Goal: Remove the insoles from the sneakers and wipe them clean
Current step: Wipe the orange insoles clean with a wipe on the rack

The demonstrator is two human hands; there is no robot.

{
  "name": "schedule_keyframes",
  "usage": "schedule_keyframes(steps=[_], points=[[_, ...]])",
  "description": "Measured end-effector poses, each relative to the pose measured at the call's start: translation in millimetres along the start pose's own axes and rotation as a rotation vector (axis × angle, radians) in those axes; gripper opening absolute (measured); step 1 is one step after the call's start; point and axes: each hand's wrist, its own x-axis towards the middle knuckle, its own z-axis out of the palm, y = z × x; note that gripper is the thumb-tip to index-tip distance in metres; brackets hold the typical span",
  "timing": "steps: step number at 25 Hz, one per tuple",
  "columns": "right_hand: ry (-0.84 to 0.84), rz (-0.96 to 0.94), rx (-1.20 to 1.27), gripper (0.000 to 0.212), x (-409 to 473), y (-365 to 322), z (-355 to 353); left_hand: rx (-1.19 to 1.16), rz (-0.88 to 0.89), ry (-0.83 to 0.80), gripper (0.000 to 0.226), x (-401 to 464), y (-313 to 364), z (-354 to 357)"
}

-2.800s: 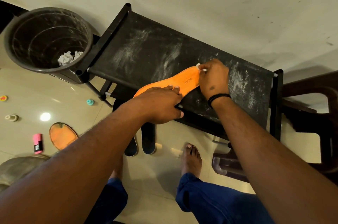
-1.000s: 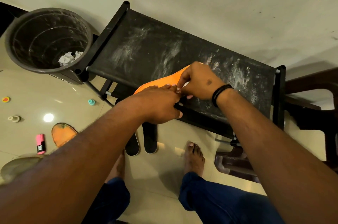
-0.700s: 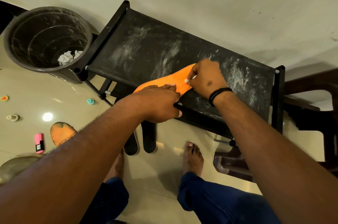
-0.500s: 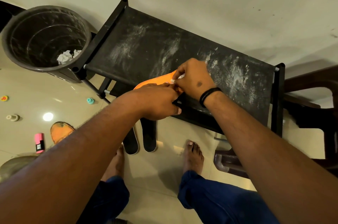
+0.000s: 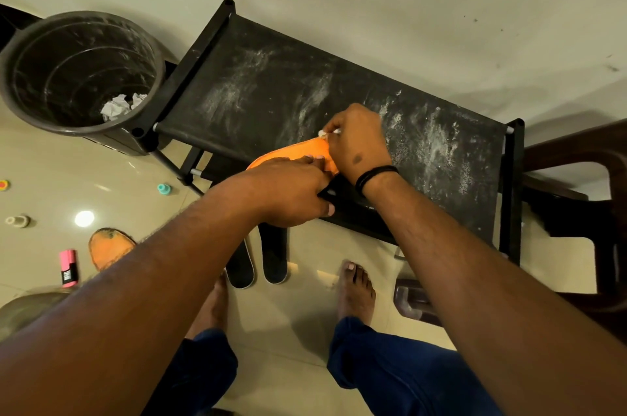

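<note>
Pinning the orange insole (image 5: 294, 153), left hand (image 5: 288, 193) grips; right hand (image 5: 358, 139) pinches white wipe (image 5: 322, 134).

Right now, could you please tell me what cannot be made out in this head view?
- Orange insole: mostly covered by the left hand and right hand.
- White wipe: only a scrap shows from the right grip.
- Second orange insole: partly behind the left forearm.
- Dark insoles: upper ends hidden by the left hand.
</note>
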Motion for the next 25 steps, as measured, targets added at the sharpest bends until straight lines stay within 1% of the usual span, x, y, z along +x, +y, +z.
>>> schedule_keyframes(steps=[2,4,6,8,11,13,16,17,19,20,22,23,24,25], points=[[0.106,0.151,-0.014,0.024,4.0,23.0,-9.0,0.062,-0.014,-0.019,0.063,-4.3,3.4,-2.7],[0.153,0.271,0.002,0.023,6.5,38.4,-18.7,0.060,-0.027,-0.018,0.065,-7.3,4.3,-3.7],[0.147,0.344,0.069,0.020,7.7,42.4,-29.9,0.047,-0.021,-0.009,0.065,-7.8,3.1,-3.2],[0.080,0.380,0.169,0.014,8.4,41.8,-43.3,0.042,-0.017,0.012,0.061,-6.0,1.2,-2.9],[-0.100,0.335,0.214,0.011,6.2,34.0,-55.5,0.029,-0.020,0.076,0.047,-2.9,-3.3,-0.1],[-0.160,0.301,0.175,0.010,5.5,28.1,-57.3,-0.006,-0.039,0.144,0.039,-1.3,-5.3,2.7],[-0.064,0.263,0.191,0.005,6.3,25.2,-62.7,-0.170,-0.074,0.313,0.031,-3.0,-5.2,2.9],[-0.034,0.231,0.217,0.003,5.5,24.3,-67.5,-0.232,-0.084,0.396,0.027,-3.5,-4.7,1.4],[-0.032,0.126,0.268,0.006,2.1,22.2,-78.0,-0.350,-0.111,0.617,0.022,-2.1,-3.1,-3.6],[-0.048,0.061,0.292,0.007,-1.6,18.0,-84.1,-0.393,-0.116,0.735,0.025,-1.0,-1.4,-7.3],[-0.090,-0.066,0.317,0.006,-10.1,5.2,-93.5,-0.407,-0.087,0.915,0.043,1.5,0.5,-15.0],[-0.110,-0.129,0.316,0.005,-13.8,-1.3,-96.0,-0.392,-0.061,0.951,0.052,3.5,0.6,-17.1],[-0.131,-0.194,0.312,0.004,-17.3,-7.8,-97.8,-0.380,-0.033,0.950,0.056,5.0,-0.3,-18.4],[-0.155,-0.256,0.311,0.004,-20.7,-13.7,-98.5,-0.381,-0.004,0.935,0.053,6.1,-2.4,-18.3]])
